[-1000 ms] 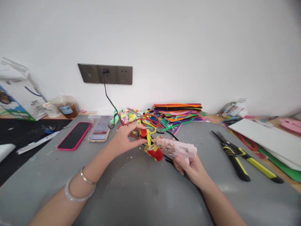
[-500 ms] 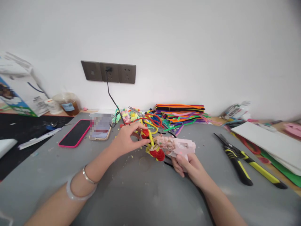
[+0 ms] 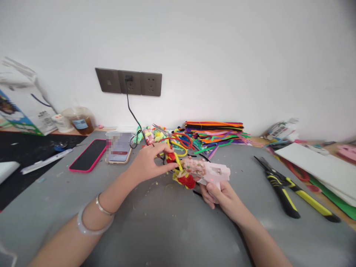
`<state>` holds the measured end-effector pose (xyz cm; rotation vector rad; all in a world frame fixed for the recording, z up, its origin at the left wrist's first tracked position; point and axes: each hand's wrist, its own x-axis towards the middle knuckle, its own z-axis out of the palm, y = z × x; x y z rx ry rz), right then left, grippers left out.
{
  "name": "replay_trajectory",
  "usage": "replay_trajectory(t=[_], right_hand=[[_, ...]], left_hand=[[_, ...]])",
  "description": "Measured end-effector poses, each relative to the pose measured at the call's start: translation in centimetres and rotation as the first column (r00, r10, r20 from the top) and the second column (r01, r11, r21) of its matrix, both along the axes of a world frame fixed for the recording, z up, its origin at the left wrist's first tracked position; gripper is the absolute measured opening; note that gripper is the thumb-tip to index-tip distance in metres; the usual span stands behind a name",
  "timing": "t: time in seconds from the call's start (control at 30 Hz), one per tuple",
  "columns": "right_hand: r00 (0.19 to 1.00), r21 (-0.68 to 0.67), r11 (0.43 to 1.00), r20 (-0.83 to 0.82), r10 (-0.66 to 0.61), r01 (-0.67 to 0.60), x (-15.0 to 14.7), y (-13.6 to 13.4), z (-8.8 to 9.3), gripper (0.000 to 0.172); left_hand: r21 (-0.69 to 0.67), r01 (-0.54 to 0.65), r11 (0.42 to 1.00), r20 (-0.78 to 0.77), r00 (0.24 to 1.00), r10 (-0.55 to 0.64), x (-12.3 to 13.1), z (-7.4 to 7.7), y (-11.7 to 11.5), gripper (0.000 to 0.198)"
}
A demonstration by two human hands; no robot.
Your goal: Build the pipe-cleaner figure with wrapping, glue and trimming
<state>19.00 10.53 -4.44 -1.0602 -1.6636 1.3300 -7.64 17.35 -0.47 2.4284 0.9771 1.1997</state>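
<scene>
My left hand (image 3: 146,163) over there pinches the red-and-yellow craft piece (image 3: 186,181). My right hand (image 3: 218,195) grips the pink glue gun (image 3: 219,171), pointed at it

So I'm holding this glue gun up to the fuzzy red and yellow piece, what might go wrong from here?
First, the left hand pinches the red-and-yellow fuzzy piece close to the tip of the pink glue gun; if that tip is hot, it could burn a finger. Second, stray glue might mat the piece's fuzz. Third, the black-and-yellow snips lie open beside the right forearm, which might knock them.
</scene>
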Motion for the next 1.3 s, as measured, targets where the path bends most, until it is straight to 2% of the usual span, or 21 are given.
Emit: replay_trajectory(t=[0.23, 0.47, 0.57, 0.7, 0.83, 1.1, 1.3], right_hand=[[0.999, -0.057, 0.998, -0.052, 0.008, -0.011, 0.2, 0.0, -0.4, 0.067], [0.999, -0.071, 0.997, -0.039, -0.024, 0.021, 0.2, 0.0, -0.6, 0.064], [0.999, -0.072, 0.997, -0.033, -0.029, 0.027, 0.3, 0.0, -0.6, 0.063], [0.999, -0.072, 0.997, -0.039, -0.017, 0.014, 0.5, 0.0, -0.8, 0.063], [0.999, -0.068, 0.998, -0.050, 0.000, -0.004, 0.8, 0.0, -1.0, 0.062], [0.997, -0.127, 0.992, -0.081, -0.016, 0.005, 1.3, 0.2, -1.7, 0.057], [0.998, -0.121, 0.993, -0.054, -0.015, 0.008, 1.5, 0.3, -1.9, 0.056]], left_hand=[[-0.057, -0.017, 0.998, -0.030, 0.999, 0.015, 0.0, 0.3, -0.1, 0.026], [-0.151, 0.106, 0.983, -0.119, 0.985, -0.124, -0.8, 1.1, 0.1, 0.036], [-0.146, 0.140, 0.979, -0.095, 0.983, -0.155, -1.0, 1.1, 0.4, 0.030], [-0.122, 0.121, 0.985, -0.049, 0.991, -0.128, -0.9, 1.0, 0.8, 0.022], [-0.160, 0.082, 0.984, 0.002, 0.997, -0.083, -0.6, 0.8, 0.6, 0.021], [-0.244, 0.084, 0.966, 0.076, 0.995, -0.067, -0.1, 1.1, 0.0, 0.014], [-0.222, 0.093, 0.971, 0.076, 0.994, -0.078, -0.2, 0.8, 0.1, 0.015]])
